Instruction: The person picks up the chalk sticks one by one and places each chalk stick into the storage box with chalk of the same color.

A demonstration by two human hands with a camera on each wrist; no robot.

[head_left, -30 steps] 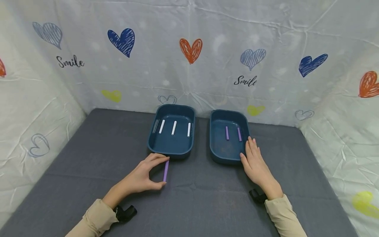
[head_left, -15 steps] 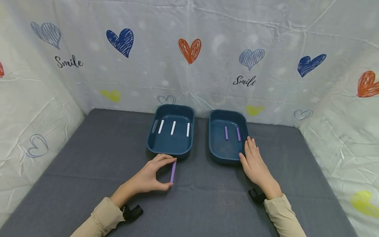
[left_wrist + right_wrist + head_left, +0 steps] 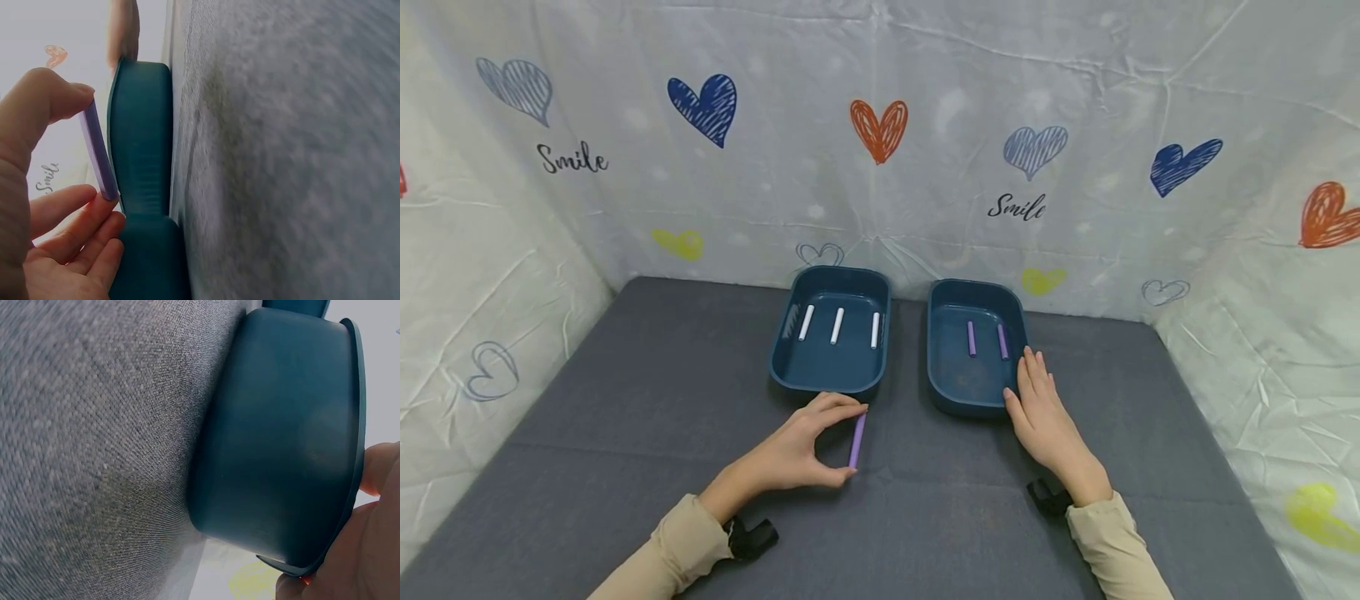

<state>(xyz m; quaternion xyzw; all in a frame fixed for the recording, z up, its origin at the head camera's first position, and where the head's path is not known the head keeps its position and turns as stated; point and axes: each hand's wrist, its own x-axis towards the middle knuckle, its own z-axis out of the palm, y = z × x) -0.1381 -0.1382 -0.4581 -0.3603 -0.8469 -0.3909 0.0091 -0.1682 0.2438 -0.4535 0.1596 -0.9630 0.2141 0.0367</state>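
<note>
My left hand (image 3: pixel 797 450) pinches a purple chalk stick (image 3: pixel 857 440) by its two ends, between thumb and fingertips. The stick is above the table, just in front of the left blue tray (image 3: pixel 820 388); the left wrist view shows the purple chalk (image 3: pixel 99 149) spanning thumb to fingers. Three white chalk sticks (image 3: pixel 837 326) lie in that tray. Two purple chalk sticks (image 3: pixel 972 339) lie in the right blue tray (image 3: pixel 966 406). My right hand (image 3: pixel 1049 421) rests with straight fingers on this tray's right rim, and in the right wrist view the hand (image 3: pixel 356 556) touches the rim.
A dark grey cloth (image 3: pixel 940 525) covers the table. Behind the trays hangs a white curtain (image 3: pixel 955 50) with printed hearts, and similar cloth stands at both sides. A narrow gap separates the two trays.
My left hand has moved to the right with the purple chalk stick, along the front of the left tray. My right hand stays on the right tray's rim.
</note>
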